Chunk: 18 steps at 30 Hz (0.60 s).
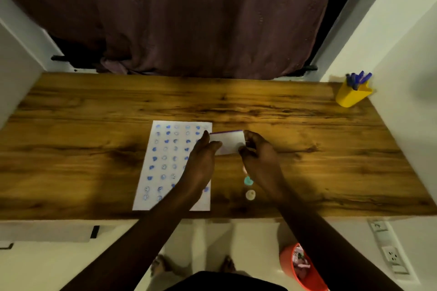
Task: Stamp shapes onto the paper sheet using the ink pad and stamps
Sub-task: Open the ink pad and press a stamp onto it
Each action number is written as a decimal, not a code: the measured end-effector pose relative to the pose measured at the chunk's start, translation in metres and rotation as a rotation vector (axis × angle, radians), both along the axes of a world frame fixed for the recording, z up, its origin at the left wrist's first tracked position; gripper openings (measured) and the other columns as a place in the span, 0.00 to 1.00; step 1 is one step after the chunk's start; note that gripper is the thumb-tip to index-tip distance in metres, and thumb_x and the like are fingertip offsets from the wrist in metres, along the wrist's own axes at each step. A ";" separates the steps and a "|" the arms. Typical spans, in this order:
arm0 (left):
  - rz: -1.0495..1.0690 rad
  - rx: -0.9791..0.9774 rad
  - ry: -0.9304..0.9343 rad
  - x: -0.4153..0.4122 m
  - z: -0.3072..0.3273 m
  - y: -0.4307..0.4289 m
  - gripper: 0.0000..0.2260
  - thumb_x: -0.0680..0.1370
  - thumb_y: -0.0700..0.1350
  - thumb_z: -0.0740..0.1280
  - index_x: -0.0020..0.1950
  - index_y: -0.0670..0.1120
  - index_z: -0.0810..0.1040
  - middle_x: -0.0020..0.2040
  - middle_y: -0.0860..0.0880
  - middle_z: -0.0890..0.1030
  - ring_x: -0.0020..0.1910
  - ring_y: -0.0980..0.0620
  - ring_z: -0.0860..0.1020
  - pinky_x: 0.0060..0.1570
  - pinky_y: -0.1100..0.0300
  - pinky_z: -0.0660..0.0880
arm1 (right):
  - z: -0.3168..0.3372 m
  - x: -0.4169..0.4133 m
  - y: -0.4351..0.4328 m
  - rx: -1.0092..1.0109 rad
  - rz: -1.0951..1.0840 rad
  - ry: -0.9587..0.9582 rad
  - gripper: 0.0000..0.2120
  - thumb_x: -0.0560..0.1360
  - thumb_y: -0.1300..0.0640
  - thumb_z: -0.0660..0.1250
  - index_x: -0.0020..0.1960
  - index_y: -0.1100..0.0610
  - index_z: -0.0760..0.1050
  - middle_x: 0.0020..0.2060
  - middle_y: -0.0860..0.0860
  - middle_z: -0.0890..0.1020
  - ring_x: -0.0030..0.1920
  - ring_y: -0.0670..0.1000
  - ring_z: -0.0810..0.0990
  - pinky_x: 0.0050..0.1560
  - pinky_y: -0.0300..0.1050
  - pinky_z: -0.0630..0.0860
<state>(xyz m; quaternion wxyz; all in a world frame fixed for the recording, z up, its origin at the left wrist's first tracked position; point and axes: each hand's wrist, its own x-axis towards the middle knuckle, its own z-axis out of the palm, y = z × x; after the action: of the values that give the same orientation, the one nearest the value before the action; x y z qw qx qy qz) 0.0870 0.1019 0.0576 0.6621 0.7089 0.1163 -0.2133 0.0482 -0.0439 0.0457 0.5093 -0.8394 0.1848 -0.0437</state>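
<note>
Low in the frame, an orange bin (305,267) on the floor holds pinkish scraps. Above it, a cream stamp (250,194) and a teal stamp (248,181) stand beside the paper sheet (163,160), its long axis running up the frame. At centre, left hand (201,160) and right hand (262,156) pinch the white ink pad (230,142), lying crosswise. At upper right, a yellow cup (352,95) holds blue pens (358,79).
</note>
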 end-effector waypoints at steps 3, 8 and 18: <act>0.061 -0.001 0.013 0.006 0.003 0.044 0.26 0.85 0.48 0.63 0.82 0.51 0.62 0.82 0.48 0.65 0.78 0.45 0.67 0.78 0.43 0.64 | -0.003 0.020 0.041 -0.004 0.079 -0.003 0.23 0.79 0.66 0.68 0.72 0.54 0.74 0.65 0.51 0.82 0.63 0.47 0.79 0.50 0.29 0.76; 0.237 -0.033 0.049 0.015 0.000 0.124 0.13 0.83 0.46 0.65 0.68 0.50 0.76 0.74 0.44 0.76 0.70 0.45 0.75 0.73 0.43 0.71 | -0.020 0.051 0.118 -0.016 0.211 -0.003 0.23 0.79 0.67 0.69 0.72 0.54 0.73 0.67 0.51 0.80 0.60 0.45 0.79 0.41 0.23 0.76; 0.364 -0.041 0.065 0.022 -0.031 0.253 0.13 0.80 0.45 0.66 0.64 0.51 0.77 0.65 0.47 0.77 0.68 0.44 0.74 0.71 0.47 0.70 | -0.067 0.081 0.247 -0.095 0.440 0.099 0.26 0.78 0.62 0.71 0.75 0.55 0.71 0.70 0.53 0.77 0.69 0.53 0.77 0.68 0.45 0.78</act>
<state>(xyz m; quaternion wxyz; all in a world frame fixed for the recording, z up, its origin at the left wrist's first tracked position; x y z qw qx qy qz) 0.1088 0.3549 0.0270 0.6999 0.6553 0.2597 -0.1150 0.1288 0.2030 -0.0213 0.4568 -0.8836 0.0199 0.1009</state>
